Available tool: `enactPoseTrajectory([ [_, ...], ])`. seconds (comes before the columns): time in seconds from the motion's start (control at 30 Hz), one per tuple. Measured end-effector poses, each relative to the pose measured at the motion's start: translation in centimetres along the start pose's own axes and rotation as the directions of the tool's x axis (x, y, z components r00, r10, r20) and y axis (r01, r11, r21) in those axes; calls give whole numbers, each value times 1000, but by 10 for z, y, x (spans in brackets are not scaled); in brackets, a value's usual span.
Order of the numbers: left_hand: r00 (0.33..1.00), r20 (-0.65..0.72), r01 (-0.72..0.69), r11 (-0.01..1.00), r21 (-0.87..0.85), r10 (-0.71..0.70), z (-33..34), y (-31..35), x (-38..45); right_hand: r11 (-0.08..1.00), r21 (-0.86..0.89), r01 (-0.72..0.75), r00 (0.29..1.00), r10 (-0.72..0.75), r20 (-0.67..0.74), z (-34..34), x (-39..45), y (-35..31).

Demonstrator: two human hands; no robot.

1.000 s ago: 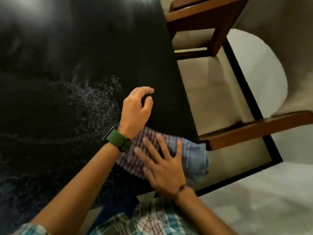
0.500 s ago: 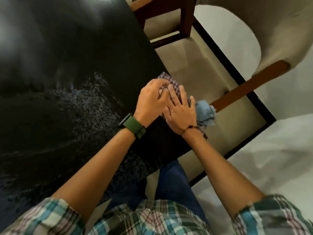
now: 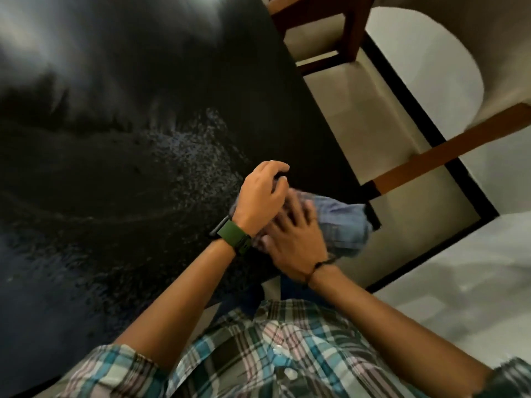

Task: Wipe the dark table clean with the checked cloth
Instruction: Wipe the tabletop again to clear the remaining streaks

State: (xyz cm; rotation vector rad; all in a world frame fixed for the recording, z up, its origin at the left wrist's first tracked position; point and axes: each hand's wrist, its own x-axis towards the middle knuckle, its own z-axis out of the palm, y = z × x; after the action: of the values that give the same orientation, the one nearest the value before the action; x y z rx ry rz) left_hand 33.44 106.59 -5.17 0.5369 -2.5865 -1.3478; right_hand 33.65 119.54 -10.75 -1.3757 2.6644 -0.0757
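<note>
The dark table (image 3: 109,173) fills the left of the view, with a speckled wet patch (image 3: 189,156) near its right edge. The checked cloth (image 3: 342,222), blue and bunched, lies at the table's near right corner and hangs a little over the edge. My right hand (image 3: 296,242) presses on it, fingers spread. My left hand (image 3: 263,196), with a green watch at the wrist, has curled fingers; its heel covers the cloth's left end and its fingertips rest on the table beyond the cloth.
A wooden chair (image 3: 330,30) stands close to the table's far right edge. Another chair's wooden arm (image 3: 448,150) reaches in from the right. A pale floor with a black border (image 3: 459,179) lies beside the table.
Both hands and the cloth slid back along the table's right edge toward me, to the near corner. The right hand stays on the cloth; the left hand's fingers have curled off it.
</note>
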Motion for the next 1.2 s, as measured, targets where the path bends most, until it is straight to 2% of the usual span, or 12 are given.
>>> enactPoseTrajectory([
  [0.13,996,-70,61,996,59,-57,-25,-8,-12,933,67,355,931,-359,68,5,10,-74],
  [0.23,985,-141,113,989,98,-99,-39,-13,-20,842,39,539,842,-539,5,11,10,-49],
  [0.3,975,-180,155,980,126,-131,-44,-17,-28,844,-15,537,844,-536,13,9,10,1],
  [0.43,941,-262,253,959,130,-213,-52,-20,-56,904,-82,419,908,-419,19,-7,23,128],
  [0.53,896,-343,337,934,116,-281,-54,-22,-82,888,-118,444,896,-438,76,-19,36,154],
  [0.6,854,-397,400,912,88,-336,-56,-23,-94,824,-120,555,832,-548,86,-15,38,125],
  [0.7,777,-494,464,885,31,-390,-61,-20,-110,560,-71,825,564,-813,143,-4,33,48],
  [0.77,723,-557,494,869,5,-408,-64,-17,-117,447,-55,893,449,-877,172,0,35,-13],
  [0.87,609,-647,556,829,-64,-458,-66,-11,-125,418,28,908,410,-900,148,-9,31,-94],
  [0.97,526,-690,599,792,-115,-498,-66,-11,-133,410,14,912,402,-900,170,-9,34,-115],
  [1.07,511,-697,613,782,-115,-503,-63,-17,-142,333,-34,942,334,-927,169,2,38,-66],
  [1.2,484,-683,626,762,-166,-546,-56,-26,-160,347,-104,932,359,-923,136,-2,37,54],
])
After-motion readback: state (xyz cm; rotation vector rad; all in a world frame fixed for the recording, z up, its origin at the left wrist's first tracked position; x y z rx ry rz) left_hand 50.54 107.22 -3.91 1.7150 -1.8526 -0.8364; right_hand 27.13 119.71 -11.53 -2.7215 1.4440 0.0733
